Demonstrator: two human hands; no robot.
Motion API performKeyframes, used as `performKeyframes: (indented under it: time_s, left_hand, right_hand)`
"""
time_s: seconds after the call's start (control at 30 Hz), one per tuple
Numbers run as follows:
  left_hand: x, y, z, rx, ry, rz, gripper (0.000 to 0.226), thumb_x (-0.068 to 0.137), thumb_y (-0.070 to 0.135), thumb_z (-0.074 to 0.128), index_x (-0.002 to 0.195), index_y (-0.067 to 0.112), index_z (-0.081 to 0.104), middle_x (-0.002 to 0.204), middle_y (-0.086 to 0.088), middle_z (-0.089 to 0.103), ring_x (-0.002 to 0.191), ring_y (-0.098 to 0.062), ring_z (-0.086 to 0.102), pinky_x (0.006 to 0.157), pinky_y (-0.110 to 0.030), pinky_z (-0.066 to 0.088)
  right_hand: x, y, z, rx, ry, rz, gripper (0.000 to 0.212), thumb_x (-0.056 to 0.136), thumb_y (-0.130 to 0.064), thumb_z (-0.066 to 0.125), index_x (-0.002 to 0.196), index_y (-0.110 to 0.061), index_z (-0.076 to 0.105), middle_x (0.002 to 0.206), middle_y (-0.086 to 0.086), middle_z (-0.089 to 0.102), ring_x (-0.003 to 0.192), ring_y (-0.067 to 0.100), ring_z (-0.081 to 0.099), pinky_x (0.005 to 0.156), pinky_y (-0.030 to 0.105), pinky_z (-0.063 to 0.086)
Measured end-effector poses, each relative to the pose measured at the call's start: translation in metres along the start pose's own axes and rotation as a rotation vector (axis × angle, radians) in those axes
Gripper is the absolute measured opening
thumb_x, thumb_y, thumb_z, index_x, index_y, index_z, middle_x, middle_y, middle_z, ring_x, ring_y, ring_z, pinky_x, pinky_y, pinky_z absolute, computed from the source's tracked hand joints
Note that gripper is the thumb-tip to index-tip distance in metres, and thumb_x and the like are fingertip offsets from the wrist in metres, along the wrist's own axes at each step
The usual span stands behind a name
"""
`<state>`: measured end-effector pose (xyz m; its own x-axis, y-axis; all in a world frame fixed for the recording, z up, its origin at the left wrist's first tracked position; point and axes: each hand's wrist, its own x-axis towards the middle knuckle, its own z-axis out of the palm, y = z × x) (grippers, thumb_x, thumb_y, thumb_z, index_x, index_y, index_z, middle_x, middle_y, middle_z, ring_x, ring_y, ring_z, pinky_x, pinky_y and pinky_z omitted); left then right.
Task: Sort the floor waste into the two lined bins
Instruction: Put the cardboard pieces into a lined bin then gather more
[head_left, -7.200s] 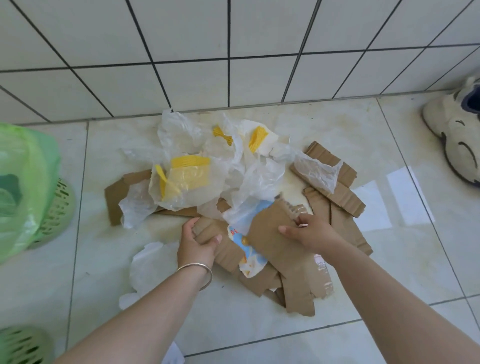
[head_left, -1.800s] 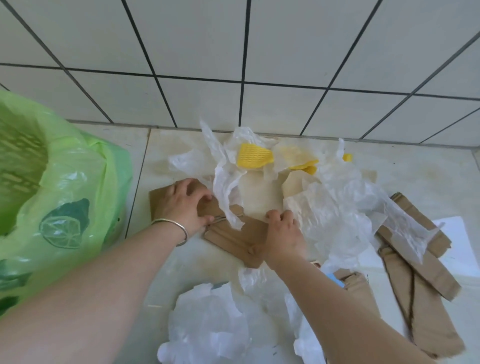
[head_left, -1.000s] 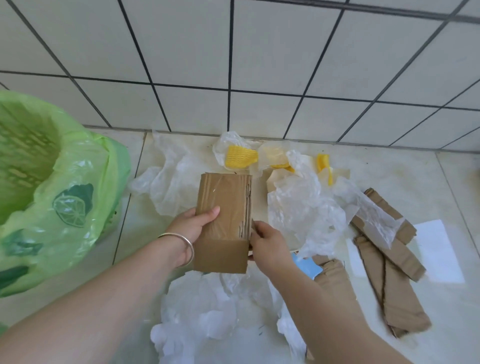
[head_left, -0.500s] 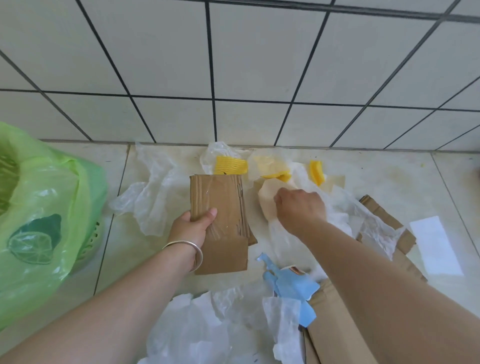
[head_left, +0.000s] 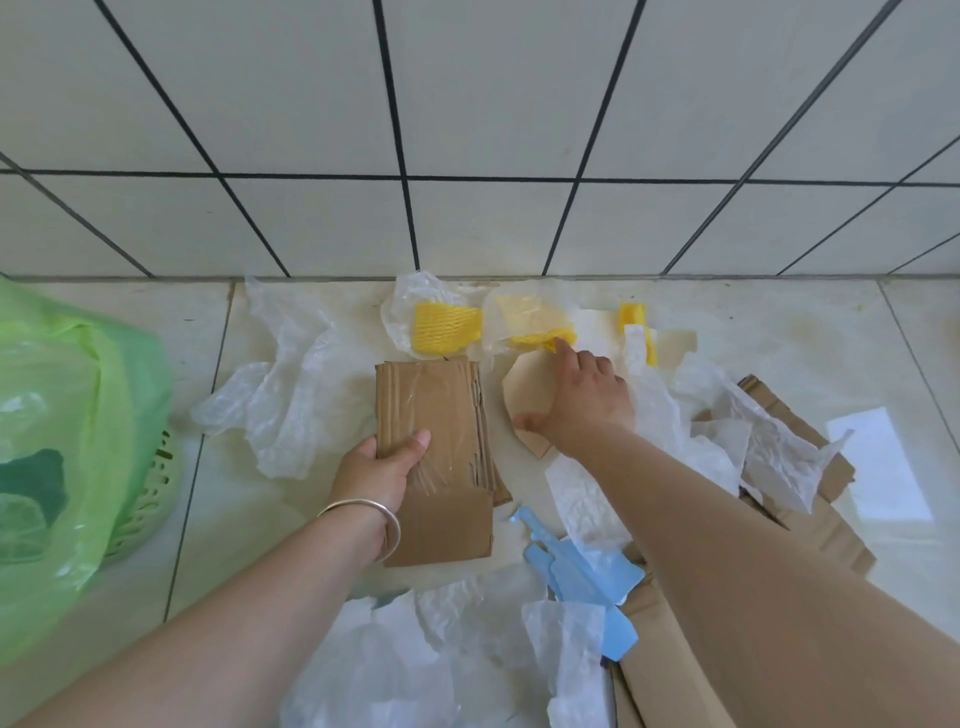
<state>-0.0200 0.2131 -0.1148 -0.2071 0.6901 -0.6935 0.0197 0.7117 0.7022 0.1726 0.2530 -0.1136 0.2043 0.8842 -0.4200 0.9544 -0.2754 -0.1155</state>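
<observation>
While the left hand (head_left: 382, 462) grips a folded stack of brown cardboard (head_left: 434, 457), thumb curled over its face and fingers hidden behind, that stack sits lifted just above the pale tiled floor (head_left: 779, 332), taped front towards us. Right beside it, the right hand (head_left: 579, 402) reaches forward onto a pale torn cardboard piece (head_left: 524, 400), fingers spread over it, forefinger stretched up to touch a yellow foam net (head_left: 540, 338). Another yellow net (head_left: 447, 325) lies inside clear plastic near the wall (head_left: 467, 130). Crumpled clear film (head_left: 280, 395) sprawls left of the stack; more white wrap (head_left: 441, 660) is heaped nearest us. A blue scrap (head_left: 582, 571) lies by the right forearm, brown cardboard strips (head_left: 810, 509) off to the right. At far left, the green-lined bin (head_left: 62, 467) stands well apart from the stack.
</observation>
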Motion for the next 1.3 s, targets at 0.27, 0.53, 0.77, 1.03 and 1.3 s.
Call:
performKeyframes:
  time_s: [0.27,0.53,0.77,1.03,1.3]
  left_hand:
    - [-0.009,-0.004,-0.007,-0.025,0.010,-0.004,0.011,0.083,0.027,0.068,0.082,0.018,0.063,0.079,-0.006,0.068,0.075,-0.029,0.065,0.079,-0.039,0.054]
    - [-0.046,-0.005,-0.019,-0.262,-0.073,-0.020,0.004,0.085,0.021,0.065,0.083,0.019,0.062,0.081,-0.005,0.068,0.068,-0.019,0.065,0.062,-0.030,0.051]
    - [-0.084,-0.029,-0.014,-0.245,-0.066,0.021,0.007,0.083,0.021,0.067,0.078,0.017,0.063,0.055,0.005,0.071,0.053,-0.015,0.068,0.065,-0.031,0.054]
    - [-0.129,-0.060,-0.010,-0.228,-0.090,0.041,0.008,0.084,0.020,0.066,0.078,0.018,0.062,0.070,-0.002,0.069,0.057,-0.017,0.065,0.063,-0.031,0.052]
    - [-0.156,-0.094,-0.014,-0.139,-0.114,0.010,0.007,0.084,0.020,0.066,0.081,0.017,0.061,0.079,-0.007,0.066,0.067,-0.022,0.062,0.068,-0.033,0.053]
  right_hand:
    - [-0.034,-0.023,-0.003,0.290,0.026,0.039,0.033,0.090,-0.024,0.054,0.122,-0.016,0.054,0.112,0.007,0.066,0.102,0.026,0.062,0.073,0.028,0.043]
    - [-0.083,-0.012,-0.032,0.905,0.199,0.076,0.024,0.091,-0.026,0.056,0.106,-0.008,0.062,0.092,0.004,0.063,0.090,0.023,0.059,0.071,0.027,0.041]
    - [-0.148,0.029,-0.025,1.043,0.140,0.185,0.017,0.091,-0.026,0.057,0.098,-0.012,0.062,0.090,0.003,0.063,0.085,0.020,0.059,0.072,0.028,0.045]
    - [-0.226,0.103,0.002,1.236,0.190,0.473,0.014,0.090,-0.027,0.059,0.102,-0.018,0.057,0.082,-0.008,0.060,0.090,0.024,0.061,0.082,0.036,0.050]
    - [-0.259,0.143,0.064,0.871,-0.109,0.541,0.023,0.084,-0.026,0.063,0.084,-0.002,0.062,0.080,0.005,0.056,0.082,0.024,0.054,0.064,0.029,0.042]
